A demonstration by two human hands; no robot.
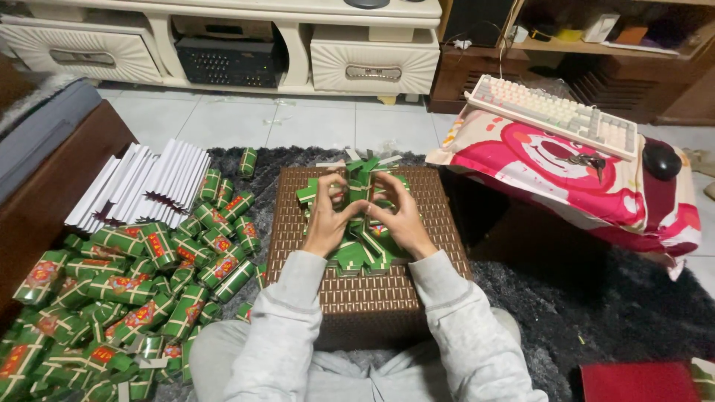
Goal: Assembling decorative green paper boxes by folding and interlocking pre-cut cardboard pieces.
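Both my hands work together over a brown woven stool (439, 223). My left hand (328, 212) and my right hand (398, 212) grip the same green paper box (359, 186), folding it between the fingers, thumbs nearly touching. Under and around the hands lies a stack of flat green box blanks (357, 257), spread across the stool top. The part of the box inside my fingers is hidden.
A big heap of folded green and red boxes (126, 298) covers the floor at left, with a fan of white card inserts (141, 182) behind it. At right a pink cushion (566, 171) carries a keyboard (555, 112) and a mouse (661, 158). A dark rug (596, 298) lies underneath.
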